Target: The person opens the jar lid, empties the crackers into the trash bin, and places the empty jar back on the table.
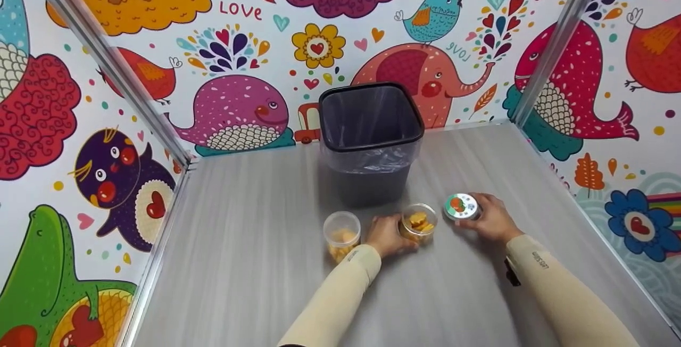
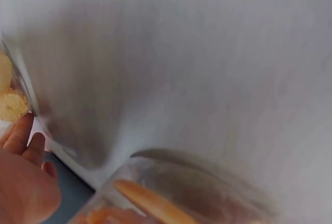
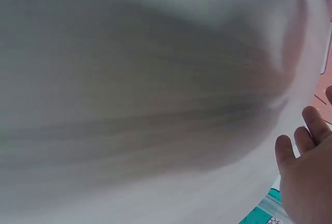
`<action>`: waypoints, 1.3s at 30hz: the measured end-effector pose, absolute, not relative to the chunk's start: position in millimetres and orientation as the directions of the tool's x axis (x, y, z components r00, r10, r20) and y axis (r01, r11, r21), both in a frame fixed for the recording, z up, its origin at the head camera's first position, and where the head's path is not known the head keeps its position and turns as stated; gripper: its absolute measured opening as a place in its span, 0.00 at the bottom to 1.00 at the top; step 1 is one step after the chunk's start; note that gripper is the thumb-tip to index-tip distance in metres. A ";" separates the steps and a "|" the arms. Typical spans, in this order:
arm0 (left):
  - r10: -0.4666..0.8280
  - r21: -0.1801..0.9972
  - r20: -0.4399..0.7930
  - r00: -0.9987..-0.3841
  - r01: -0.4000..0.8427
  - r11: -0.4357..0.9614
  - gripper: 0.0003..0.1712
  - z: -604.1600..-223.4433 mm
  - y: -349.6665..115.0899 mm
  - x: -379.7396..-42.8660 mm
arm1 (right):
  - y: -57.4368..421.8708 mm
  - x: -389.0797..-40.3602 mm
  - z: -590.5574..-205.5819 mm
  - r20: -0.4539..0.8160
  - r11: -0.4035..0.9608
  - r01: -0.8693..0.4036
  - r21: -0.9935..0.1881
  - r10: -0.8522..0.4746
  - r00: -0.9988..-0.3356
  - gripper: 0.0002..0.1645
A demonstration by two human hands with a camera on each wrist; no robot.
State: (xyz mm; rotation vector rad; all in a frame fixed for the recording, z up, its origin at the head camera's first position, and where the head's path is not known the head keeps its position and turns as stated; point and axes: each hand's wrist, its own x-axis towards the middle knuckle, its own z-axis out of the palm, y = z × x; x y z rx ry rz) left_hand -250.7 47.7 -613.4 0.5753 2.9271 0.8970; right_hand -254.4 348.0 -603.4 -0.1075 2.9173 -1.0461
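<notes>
Two clear plastic cups without lids stand in the head view. The left cup [image 1: 342, 236] holds pale yellow snack pieces. In the right cup [image 1: 418, 223] lie darker golden pieces. My left hand [image 1: 391, 236] reaches between them and grips the right cup around its side, with the sleeve close by the left cup. My right hand [image 1: 492, 218] holds a round lid [image 1: 461, 206], white and green with an orange picture, by its right edge; what is beneath it is mostly hidden. The left wrist view shows fingertips [image 2: 21, 133] at a cup wall with snack pieces behind it.
A dark square bin [image 1: 367, 187] with a clear liner stands behind the cups, near the back wall. Cartoon-printed walls [image 1: 239, 113] with metal posts [image 1: 556, 43] bound the grey table [image 1: 245, 262] at the back and sides.
</notes>
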 end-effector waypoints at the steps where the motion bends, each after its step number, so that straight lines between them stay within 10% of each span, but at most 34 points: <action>1: 0.358 0.546 0.076 -0.930 0.340 0.766 0.34 -613.3 48.0 -251.0 | 348.3 -253.6 -605.2 -0.011 0.782 -0.055 -0.621 -0.078 -0.997 0.55; 39: 0.361 0.563 0.099 -0.927 0.351 0.748 0.36 -614.2 47.8 -251.6 | 344.0 -255.2 -594.2 -0.164 0.855 -0.018 -0.519 -0.119 -0.979 0.63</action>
